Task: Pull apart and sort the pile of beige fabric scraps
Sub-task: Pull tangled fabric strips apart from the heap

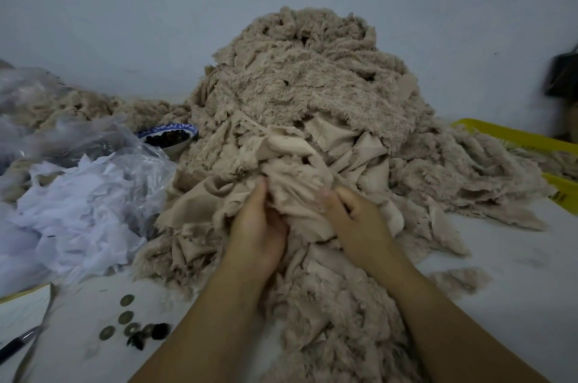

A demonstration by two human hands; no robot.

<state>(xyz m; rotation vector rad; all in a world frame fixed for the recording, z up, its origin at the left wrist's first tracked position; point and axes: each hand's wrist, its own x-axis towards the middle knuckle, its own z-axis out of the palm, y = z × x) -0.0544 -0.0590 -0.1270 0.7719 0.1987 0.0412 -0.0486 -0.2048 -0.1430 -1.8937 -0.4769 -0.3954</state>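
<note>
1. Both forearms reach up from the bottom edge into the near skirt of the pile [306, 76] of beige fabric, which spills down toward the camera across the white table [516, 273].
2. At the pile's front, the left hand [256, 226] has its fingers curled into a smooth-backed scrap [297, 188], gripping it.
3. Just beside it, the right hand [359, 223] pinches a fold of the same scrap between thumb and fingers, so the two hands look set to tug it loose.
4. Behind them the pile rises high and tangled, fleecy sides and smooth backs mixed together; by this look, very little of it is pulled apart.
5. One small loose tuft [459, 279] lies apart on the table to the right, and a lower beige heap [78, 104] sits at the left rear; whether either is sorted output I cannot tell.
6. My judgement: the sorting is early, with nearly the whole mound left.
</note>
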